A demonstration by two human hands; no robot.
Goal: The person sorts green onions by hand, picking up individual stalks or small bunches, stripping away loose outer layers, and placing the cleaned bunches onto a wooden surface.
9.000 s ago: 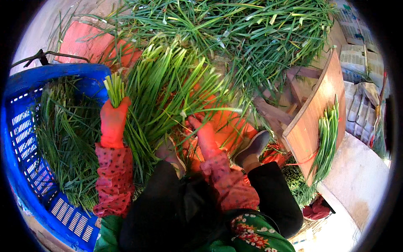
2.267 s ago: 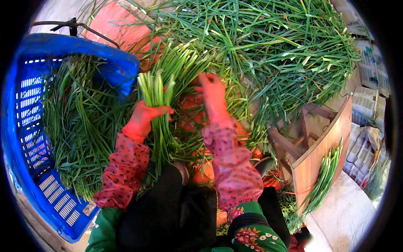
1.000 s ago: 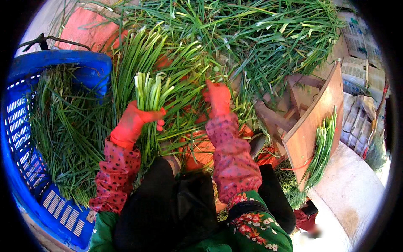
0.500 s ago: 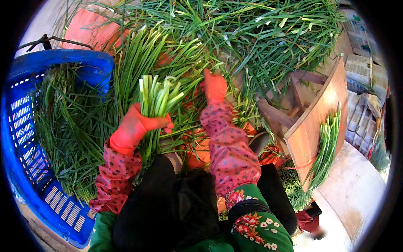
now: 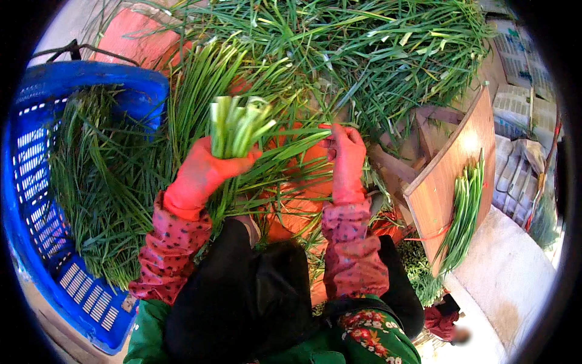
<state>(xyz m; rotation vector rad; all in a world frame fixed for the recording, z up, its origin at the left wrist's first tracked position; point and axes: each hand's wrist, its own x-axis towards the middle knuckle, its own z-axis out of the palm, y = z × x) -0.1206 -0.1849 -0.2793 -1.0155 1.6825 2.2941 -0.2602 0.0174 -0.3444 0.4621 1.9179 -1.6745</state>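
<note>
My left hand (image 5: pixel 206 173), in an orange-red rubber glove, is closed around a thick bunch of garlic chives (image 5: pixel 239 124) with the pale cut ends pointing up. The bunch's green leaves hang below the fist. To its right, my right hand (image 5: pixel 348 161), gloved alike, pinches the tips of a few long chive leaves (image 5: pixel 297 142) that stretch across toward the left hand. Loose chives (image 5: pixel 206 85) lie in a heap just beyond the left hand. Orange sheeting (image 5: pixel 297 209) shows beneath, between my knees.
A blue slatted crate (image 5: pixel 91 73) holding chives stands at left. Across the back spreads a big chive pile (image 5: pixel 364 48). At right, a wooden board on a frame (image 5: pixel 433 200) carries a chive bundle (image 5: pixel 464 212). Wrapped white packages (image 5: pixel 515 173) lie beyond; part of a person (image 5: pixel 439 324) shows lower right.
My right hand has drawn back from the heap and moved right, now pinching leaf tips. My left hand with the bunch has shifted slightly right and up.
</note>
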